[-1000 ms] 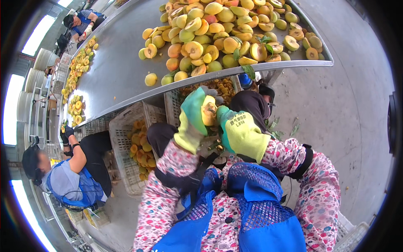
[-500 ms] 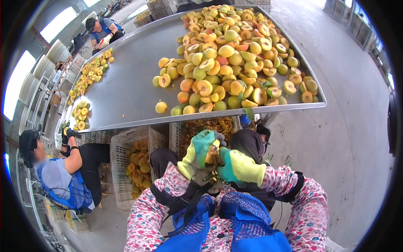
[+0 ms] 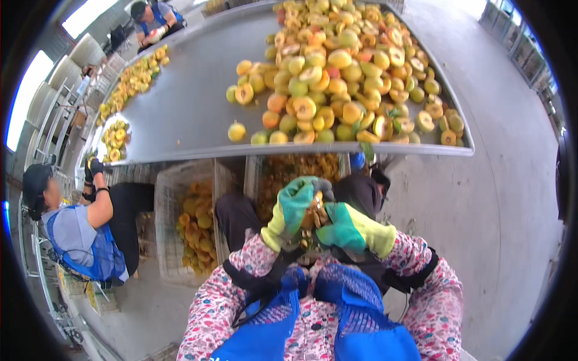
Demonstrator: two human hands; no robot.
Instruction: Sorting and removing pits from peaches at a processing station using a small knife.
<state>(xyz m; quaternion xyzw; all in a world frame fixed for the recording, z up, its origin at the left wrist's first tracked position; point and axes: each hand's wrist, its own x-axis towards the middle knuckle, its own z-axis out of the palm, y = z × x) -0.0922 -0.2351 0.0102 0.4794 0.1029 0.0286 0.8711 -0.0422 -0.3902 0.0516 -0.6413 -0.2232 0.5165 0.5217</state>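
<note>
My left hand (image 3: 293, 209), in a green and yellow-green glove, curls closed around a small brown and yellow thing (image 3: 313, 218). My right hand (image 3: 355, 230), gloved alike, presses its fingers against the same thing from the other side. Both hands meet in front of my chest, below the near edge of the metal table (image 3: 205, 148). Blur and the gloves hide what exactly is held. On the table lies a big heap of yellow peaches (image 3: 340, 58), many of them cut in half. Beyond my hands, a crate (image 3: 251, 180) holds more cut fruit.
Left of my knees stands a pale plastic crate (image 3: 167, 231) with peach halves. A co-worker in a blue vest (image 3: 90, 231) sits at the left, handling fruit at the table corner. Another person (image 3: 153, 24) works at the far left. Smaller fruit piles (image 3: 133, 78) line the left edge.
The table and fruit sit higher in the picture, as the view has shifted. My hands stay together at the held thing, which has turned slightly. The co-workers keep their places.
</note>
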